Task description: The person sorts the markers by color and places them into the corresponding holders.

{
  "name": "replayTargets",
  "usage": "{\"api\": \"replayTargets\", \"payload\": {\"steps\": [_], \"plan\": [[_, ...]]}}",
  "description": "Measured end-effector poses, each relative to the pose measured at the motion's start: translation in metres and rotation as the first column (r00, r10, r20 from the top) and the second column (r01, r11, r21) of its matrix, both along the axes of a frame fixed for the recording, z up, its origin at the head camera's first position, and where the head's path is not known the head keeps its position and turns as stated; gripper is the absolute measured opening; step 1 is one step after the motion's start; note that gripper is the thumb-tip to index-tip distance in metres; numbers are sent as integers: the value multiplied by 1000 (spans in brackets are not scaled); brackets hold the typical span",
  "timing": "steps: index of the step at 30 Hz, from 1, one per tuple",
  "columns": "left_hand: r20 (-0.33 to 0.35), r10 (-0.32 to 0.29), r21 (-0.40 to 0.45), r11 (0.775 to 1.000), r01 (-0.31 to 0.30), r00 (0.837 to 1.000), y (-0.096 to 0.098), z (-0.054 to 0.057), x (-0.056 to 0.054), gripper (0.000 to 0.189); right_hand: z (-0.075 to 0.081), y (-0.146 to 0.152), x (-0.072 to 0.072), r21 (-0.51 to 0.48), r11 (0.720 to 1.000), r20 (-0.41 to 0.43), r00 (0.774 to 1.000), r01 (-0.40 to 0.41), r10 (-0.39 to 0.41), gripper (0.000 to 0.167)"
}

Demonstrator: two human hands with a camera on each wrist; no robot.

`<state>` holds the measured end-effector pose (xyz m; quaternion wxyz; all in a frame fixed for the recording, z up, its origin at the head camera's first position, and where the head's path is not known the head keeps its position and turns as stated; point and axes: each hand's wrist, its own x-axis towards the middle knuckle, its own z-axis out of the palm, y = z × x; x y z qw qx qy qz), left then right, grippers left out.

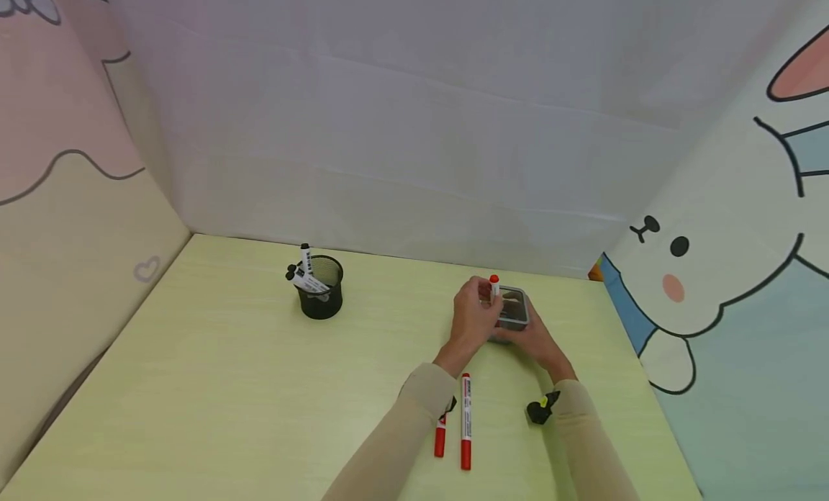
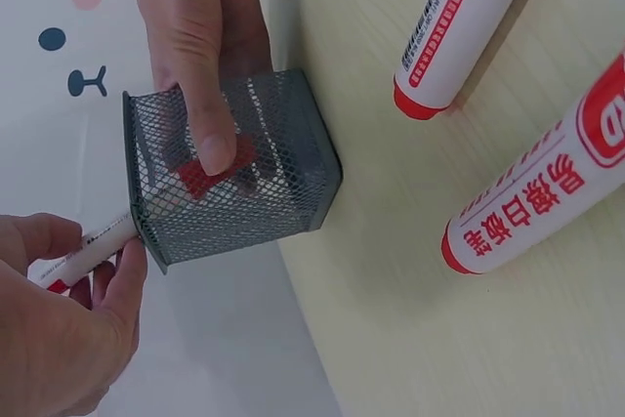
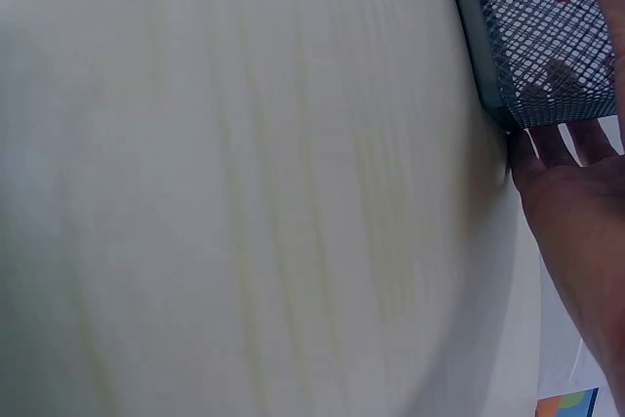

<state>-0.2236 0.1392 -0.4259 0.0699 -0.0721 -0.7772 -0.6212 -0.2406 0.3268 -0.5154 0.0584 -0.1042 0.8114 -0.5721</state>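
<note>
My left hand (image 1: 475, 314) pinches a white marker with red ends (image 2: 88, 256) between thumb and fingers. One end of it passes through the opening of a square dark mesh pen holder (image 2: 283, 163). Around that holder curls my right hand (image 2: 190, 21), its thumb pressing the near mesh wall and its other fingers behind. Red shows through the mesh beside the thumb. In the right wrist view the holder's lower corner (image 3: 493, 95) sits close over the table, with the right hand (image 3: 576, 212) against its side.
Two red-capped whiteboard markers (image 1: 466, 414) lie near my left forearm, one partly hidden by the sleeve. A round black mesh cup (image 1: 320, 307) with several black-capped markers (image 1: 306, 279) stands at the left on the pale yellow table (image 1: 214, 386). White and cartoon-printed walls (image 1: 388, 155) surround it.
</note>
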Motion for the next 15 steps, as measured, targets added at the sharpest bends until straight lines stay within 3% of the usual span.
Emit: {"api": "replayTargets", "payload": {"steps": [8, 15], "plan": [[33, 74, -6, 997, -74, 997, 2, 1, 2, 18, -2, -1, -1, -8, 1000, -18, 1000, 1, -1, 83], [96, 51, 6, 999, -52, 994, 2, 0, 3, 15, -2, 0, 0, -15, 1000, -6, 1000, 3, -3, 84]]}}
